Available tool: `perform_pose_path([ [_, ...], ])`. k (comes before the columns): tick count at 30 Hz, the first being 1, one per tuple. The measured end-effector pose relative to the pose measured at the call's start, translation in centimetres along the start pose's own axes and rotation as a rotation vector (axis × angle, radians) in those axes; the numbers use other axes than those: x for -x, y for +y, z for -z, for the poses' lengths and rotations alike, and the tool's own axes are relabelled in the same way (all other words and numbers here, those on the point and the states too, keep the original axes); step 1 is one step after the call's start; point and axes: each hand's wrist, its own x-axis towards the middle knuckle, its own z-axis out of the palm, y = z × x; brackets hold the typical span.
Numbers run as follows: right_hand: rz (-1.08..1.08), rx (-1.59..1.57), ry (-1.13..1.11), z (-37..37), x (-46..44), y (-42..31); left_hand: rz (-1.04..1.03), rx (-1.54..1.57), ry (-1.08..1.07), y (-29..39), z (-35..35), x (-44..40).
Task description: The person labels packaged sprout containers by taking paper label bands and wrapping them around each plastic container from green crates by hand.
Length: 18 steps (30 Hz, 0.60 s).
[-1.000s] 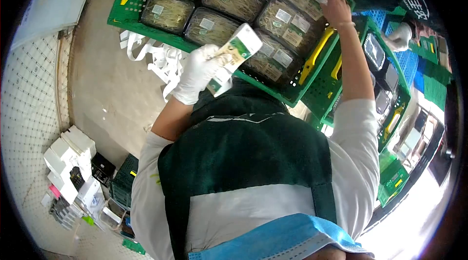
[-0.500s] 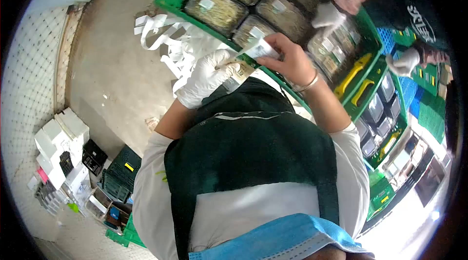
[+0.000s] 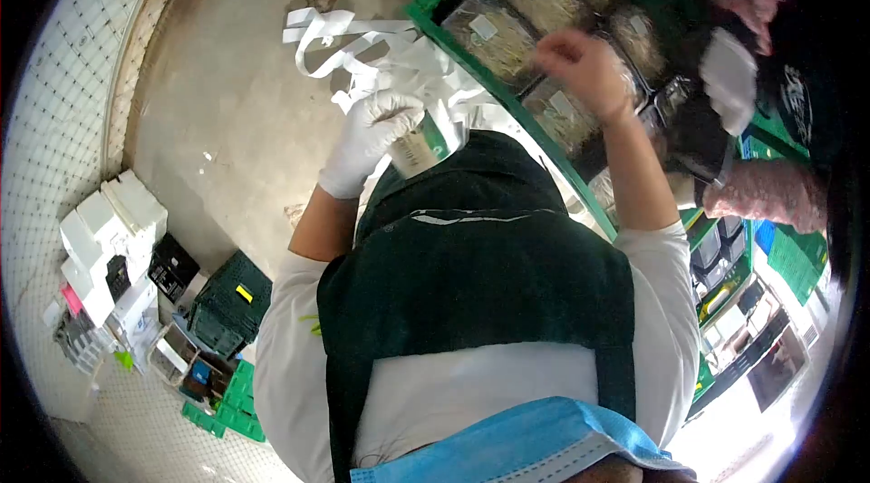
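My left hand [image 3: 373, 140], in a white glove, is closed on a strip of printed labels [image 3: 420, 149] in front of my apron. White backing ribbon [image 3: 390, 53] lies in a loose tangle on the floor beyond it. My bare right hand [image 3: 591, 75] is over a green crate [image 3: 482, 68], fingers curled and smeared by motion; whether a label is in them I cannot make out. Below it, clear-lidded packs [image 3: 489, 34] of pale, stringy food fill the crate in rows, several with a white label on the lid.
A co-worker's white-gloved hand [image 3: 729, 80] and patterned pink sleeve [image 3: 766, 196] reach in at the right side of the crate. More crates with packs [image 3: 711, 252] stand at the right. White boxes [image 3: 113, 220] and a dark folded crate [image 3: 231, 302] sit at lower left.
My right hand has left the label strip and moved right over the packs. My left hand keeps the strip. The crate appears shifted right in view, and the co-worker's arms have moved.
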Motion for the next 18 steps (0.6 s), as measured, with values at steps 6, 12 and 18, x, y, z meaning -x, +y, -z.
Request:
perform_pose_path([
  [6,0.126,0.082,-0.224,-6.8,1.5,-4.6,-0.115,-0.233,-0.109,1.2,-1.2,-1.4],
  [12,0.03,-0.257,-0.37,-5.3,2.0,-3.1,0.172,-0.113,-0.188,1.8,-3.1,-2.3],
  [18,-0.233,-0.534,-0.487,-3.8,1.9,-1.2,-0.032,-0.278,-0.247,2.5,-3.9,-2.9],
])
